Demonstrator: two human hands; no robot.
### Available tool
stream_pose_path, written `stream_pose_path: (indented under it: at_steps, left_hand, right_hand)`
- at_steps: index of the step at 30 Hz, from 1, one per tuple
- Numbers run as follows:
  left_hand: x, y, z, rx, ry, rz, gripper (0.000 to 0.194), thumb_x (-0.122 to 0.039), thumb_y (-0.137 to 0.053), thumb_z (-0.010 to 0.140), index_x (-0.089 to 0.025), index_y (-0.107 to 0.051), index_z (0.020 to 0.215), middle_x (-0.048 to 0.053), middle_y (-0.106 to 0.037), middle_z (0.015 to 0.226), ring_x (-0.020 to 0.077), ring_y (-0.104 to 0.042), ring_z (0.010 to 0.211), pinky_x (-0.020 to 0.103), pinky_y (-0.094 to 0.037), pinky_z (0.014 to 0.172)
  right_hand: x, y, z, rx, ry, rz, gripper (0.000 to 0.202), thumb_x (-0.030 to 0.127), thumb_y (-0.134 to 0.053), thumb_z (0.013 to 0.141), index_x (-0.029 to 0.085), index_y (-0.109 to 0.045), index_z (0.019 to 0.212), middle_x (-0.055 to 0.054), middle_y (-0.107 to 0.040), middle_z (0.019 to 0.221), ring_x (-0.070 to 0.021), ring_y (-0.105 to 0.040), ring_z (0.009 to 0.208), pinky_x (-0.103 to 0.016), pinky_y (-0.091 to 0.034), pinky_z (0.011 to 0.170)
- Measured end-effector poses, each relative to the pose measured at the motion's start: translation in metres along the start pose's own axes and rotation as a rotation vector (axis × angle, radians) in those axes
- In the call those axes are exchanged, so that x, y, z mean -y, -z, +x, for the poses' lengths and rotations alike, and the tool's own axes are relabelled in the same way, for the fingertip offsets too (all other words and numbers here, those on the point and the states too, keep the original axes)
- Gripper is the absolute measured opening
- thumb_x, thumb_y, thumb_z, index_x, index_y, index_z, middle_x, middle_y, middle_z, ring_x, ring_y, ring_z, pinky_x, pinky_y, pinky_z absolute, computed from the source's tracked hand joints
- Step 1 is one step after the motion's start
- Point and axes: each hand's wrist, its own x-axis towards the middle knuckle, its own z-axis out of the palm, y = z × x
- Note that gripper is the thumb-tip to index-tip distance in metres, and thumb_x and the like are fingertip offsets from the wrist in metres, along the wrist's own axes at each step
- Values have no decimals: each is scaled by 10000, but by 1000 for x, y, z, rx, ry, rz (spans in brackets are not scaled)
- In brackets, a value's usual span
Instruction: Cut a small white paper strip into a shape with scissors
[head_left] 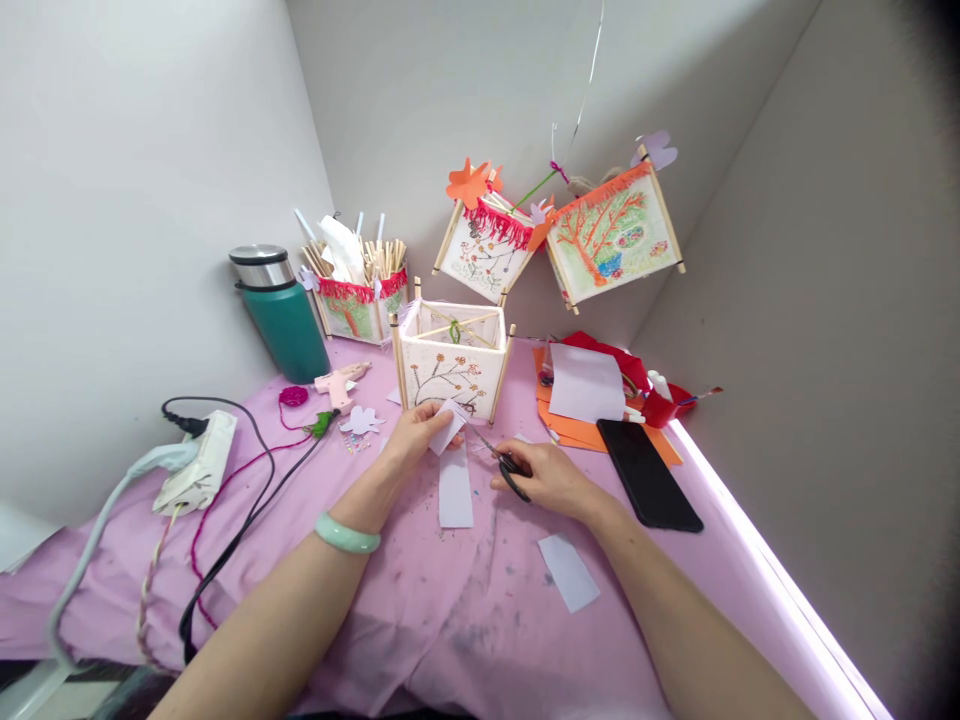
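Observation:
In my left hand is a small folded piece of pale lilac paper, pinched between thumb and fingers. My right hand grips black-handled scissors, whose blades point left towards the paper's edge. Whether the blades touch the paper is hard to see. Below the left hand lies a strip of the same paper, and another pale strip rests nearer me on the right. Just behind the hands stands a square paper lantern with wooden stick corners and a drawn branch.
Two decorated lanterns hang at the back. On the left are a green bottle, a pink glue gun, a paper flower and a power strip with trailing cords. A black phone and orange paper lie right.

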Motion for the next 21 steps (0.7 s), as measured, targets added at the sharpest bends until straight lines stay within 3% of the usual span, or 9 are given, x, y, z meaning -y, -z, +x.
stream_pose_path:
  at_steps: [12,21]
  left_hand:
    - [3,0,0,20,24,61,286,-394,-750,695,-168,-580,738,60,-679,613,148,-609,498,211,-342,435]
    - [2,-2,-2,48,19,43,303,-390,-774,681,-164,-577,726,54,-677,585,140,-594,483,232,-410,486]
  right_hand:
    - [2,0,0,8,-19,5,234,427,-655,825,223,-652,940,32,-587,709,-128,-500,627,-234,-354,586]
    - [1,-2,1,1,-16,-12,235,437,-662,826,220,-645,917,47,-551,670,-116,-474,601,-228,-327,571]
